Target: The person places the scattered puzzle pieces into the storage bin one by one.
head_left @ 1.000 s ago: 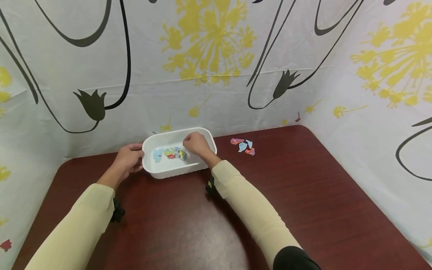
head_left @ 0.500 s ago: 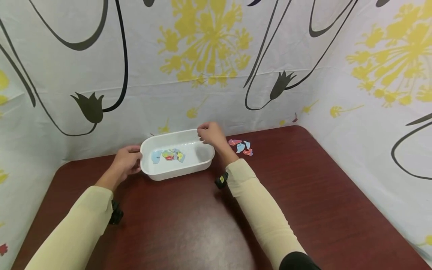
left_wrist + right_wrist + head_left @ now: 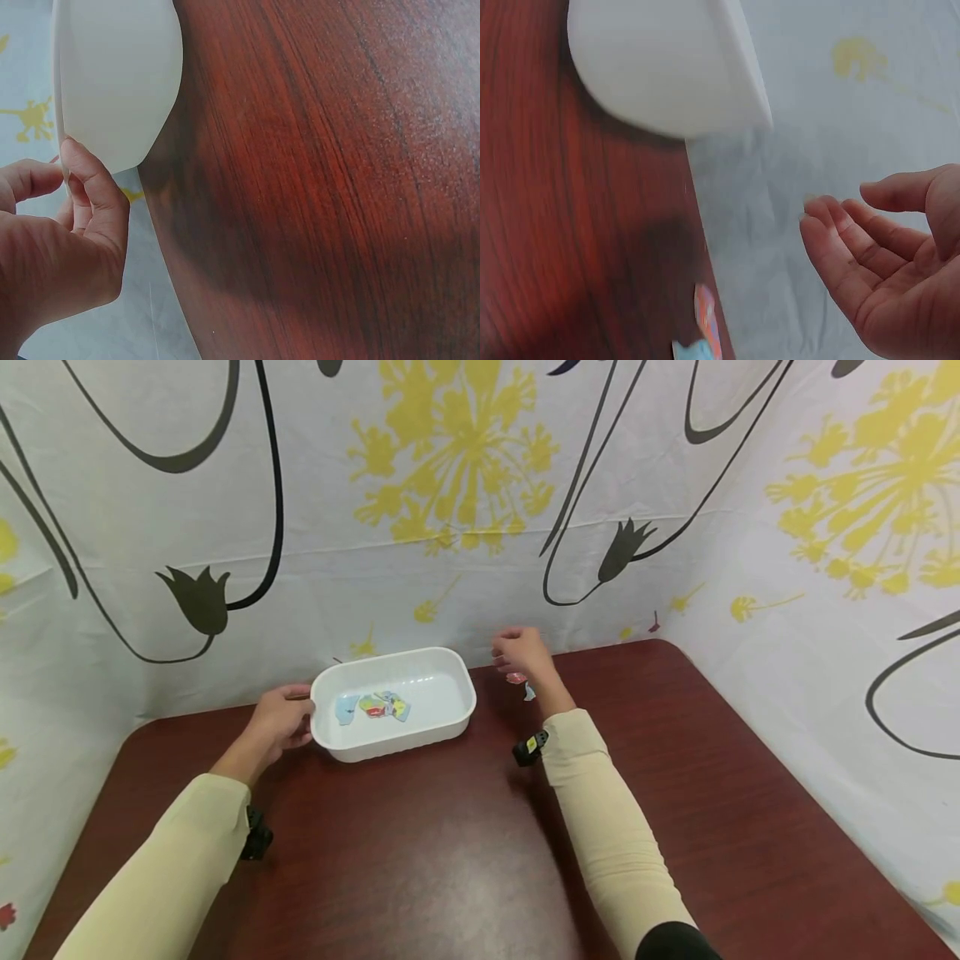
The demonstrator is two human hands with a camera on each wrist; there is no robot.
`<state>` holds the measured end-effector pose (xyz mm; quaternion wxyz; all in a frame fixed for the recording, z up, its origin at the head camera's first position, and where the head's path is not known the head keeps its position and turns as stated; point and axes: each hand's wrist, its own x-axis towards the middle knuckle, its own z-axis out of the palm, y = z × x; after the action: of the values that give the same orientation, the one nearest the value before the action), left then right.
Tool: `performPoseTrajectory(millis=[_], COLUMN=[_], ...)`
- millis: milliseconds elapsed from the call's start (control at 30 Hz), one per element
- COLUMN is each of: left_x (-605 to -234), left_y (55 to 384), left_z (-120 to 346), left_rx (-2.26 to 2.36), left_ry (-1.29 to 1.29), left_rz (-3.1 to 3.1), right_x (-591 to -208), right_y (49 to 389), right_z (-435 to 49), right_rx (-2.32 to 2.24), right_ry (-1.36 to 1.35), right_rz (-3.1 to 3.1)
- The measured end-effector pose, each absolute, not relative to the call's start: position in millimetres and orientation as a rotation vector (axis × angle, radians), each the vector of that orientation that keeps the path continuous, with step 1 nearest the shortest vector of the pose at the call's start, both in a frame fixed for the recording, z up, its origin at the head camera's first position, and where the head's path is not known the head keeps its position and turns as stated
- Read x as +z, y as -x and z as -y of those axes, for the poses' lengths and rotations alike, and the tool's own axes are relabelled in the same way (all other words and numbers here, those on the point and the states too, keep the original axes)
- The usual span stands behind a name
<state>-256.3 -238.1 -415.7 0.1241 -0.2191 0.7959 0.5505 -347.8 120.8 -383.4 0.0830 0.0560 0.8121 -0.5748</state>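
Moving the right hand (image 3: pixel 522 652), empty and loosely spread, off the tray (image 3: pixel 397 747), shifting work from pieces (image 3: pixel 375 707) inside to scraps (image 3: pixel 516 678) on the surface (image 3: pixel 420 852), while pinching the rim (image 3: pixel 58 82) with the left hand (image 3: pixel 281 718).

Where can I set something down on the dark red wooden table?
The table is bare between the cream sleeves, before the white oblong plastic tub, and right of the right sleeve. The back middle is crowded: left hand on the tub, right hand near colourful flat pieces.

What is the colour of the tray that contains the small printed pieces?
The tray is white, inside and outside; the head view shows this best.
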Motion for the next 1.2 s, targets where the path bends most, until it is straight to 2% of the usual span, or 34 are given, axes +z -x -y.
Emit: performPoseTrajectory(millis=[533, 1200], left_x=[-415, -415], left_y=[255, 256], left_z=[240, 240], left_rx=[1.604, 1.600], left_ry=[0.609, 0.625], left_rz=[-2.317, -2.316], right_x=[-412, -426], right_y=[355, 339], right_z=[-182, -200], right_rx=[-1.738, -1.587], right_ry=[-0.349, -0.459], right_rz=[-2.357, -2.377])
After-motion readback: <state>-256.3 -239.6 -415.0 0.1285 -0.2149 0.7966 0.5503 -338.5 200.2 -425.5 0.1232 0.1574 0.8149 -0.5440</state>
